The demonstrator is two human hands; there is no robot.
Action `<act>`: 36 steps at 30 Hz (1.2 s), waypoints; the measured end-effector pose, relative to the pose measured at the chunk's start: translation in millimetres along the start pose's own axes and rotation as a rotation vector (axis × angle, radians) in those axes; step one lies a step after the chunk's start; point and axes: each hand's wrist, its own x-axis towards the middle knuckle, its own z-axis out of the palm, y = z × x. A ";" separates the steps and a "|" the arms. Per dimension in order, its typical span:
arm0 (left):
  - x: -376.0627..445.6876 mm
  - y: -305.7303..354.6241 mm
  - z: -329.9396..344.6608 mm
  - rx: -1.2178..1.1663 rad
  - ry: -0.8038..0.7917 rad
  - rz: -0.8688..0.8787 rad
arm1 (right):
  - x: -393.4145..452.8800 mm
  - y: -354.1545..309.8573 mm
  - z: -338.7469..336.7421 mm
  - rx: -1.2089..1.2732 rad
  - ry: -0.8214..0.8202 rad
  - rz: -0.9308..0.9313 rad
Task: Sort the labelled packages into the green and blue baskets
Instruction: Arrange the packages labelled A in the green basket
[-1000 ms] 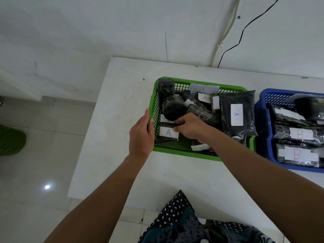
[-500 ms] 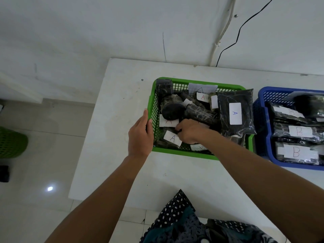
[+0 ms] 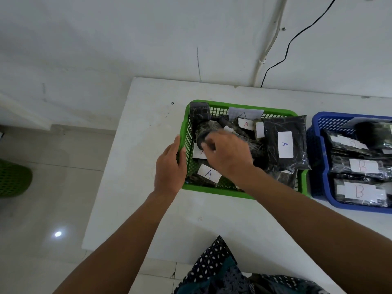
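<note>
On the white tabletop (image 3: 135, 187) the sorting looks close to done: no loose package lies outside a basket, and the step in hand reads as tidying the A packages inside the green basket (image 3: 239, 193).

The left hand (image 3: 169, 166) rests against the outside of the green basket's left wall, thumb lying along the rim and fingers (image 3: 180, 149) straight and pressed together, steadying it. Just beside it, inside the basket, the right hand (image 3: 229, 155) hovers over the dark packages; it is blurred, its fingers (image 3: 206, 145) bent down toward a dark roll (image 3: 204, 130), and I cannot tell whether they pinch anything.

Counting, left to right: one green basket, then one blue basket (image 3: 318, 166). In the green one, five white labels show, three with a readable A, among them the near-left package (image 3: 209, 173) and the large flat bag (image 3: 285, 144) at its right side. In the blue one, two labels read B plainly, and a third is too faint to read.

The next move likely calls for settling that roll flat, then checking that each label matches its basket.
</note>
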 end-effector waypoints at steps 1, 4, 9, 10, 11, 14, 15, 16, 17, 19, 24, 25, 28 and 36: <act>5.6 1.7 1.5 -0.014 0.006 -0.016 | 6.6 2.7 -4.0 0.026 0.091 -0.017; 22.9 6.9 8.4 -0.078 0.026 -0.097 | 30.8 13.5 -7.9 0.048 0.009 0.039; 27.5 7.4 18.4 -0.087 0.045 -0.111 | 46.9 22.5 -3.0 0.120 -0.187 0.131; 26.9 6.7 19.2 -0.096 0.051 -0.122 | 47.8 22.8 -5.6 0.133 -0.208 0.104; 26.9 5.3 20.0 -0.111 0.052 -0.132 | 49.0 24.0 -8.9 0.146 -0.245 0.072; 27.4 2.9 20.3 -0.153 0.045 -0.139 | 47.4 25.9 -16.8 0.170 -0.388 -0.044; 27.4 3.3 19.9 -0.157 0.051 -0.134 | 45.5 25.4 -16.6 0.153 -0.429 -0.092; 27.5 3.8 19.7 -0.161 0.058 -0.131 | 43.4 25.3 -14.3 0.129 -0.476 -0.126; 27.5 3.5 19.6 -0.164 0.062 -0.133 | 41.8 25.4 -11.5 0.106 -0.530 -0.136; 27.3 3.1 19.5 -0.163 0.056 -0.136 | 41.4 26.1 -7.1 0.087 -0.599 -0.115; 27.4 5.2 16.8 -0.169 0.050 -0.127 | 35.1 30.4 5.0 0.082 -0.417 -0.241; 27.4 5.9 16.6 -0.177 0.045 -0.139 | 30.7 32.8 7.8 0.055 -0.398 -0.268; 27.3 6.2 15.9 -0.206 0.030 -0.184 | 18.2 43.4 12.1 -0.016 -0.476 -0.284; 28.2 5.4 13.8 -0.173 0.025 -0.162 | 23.0 35.7 4.5 0.157 -0.664 -0.225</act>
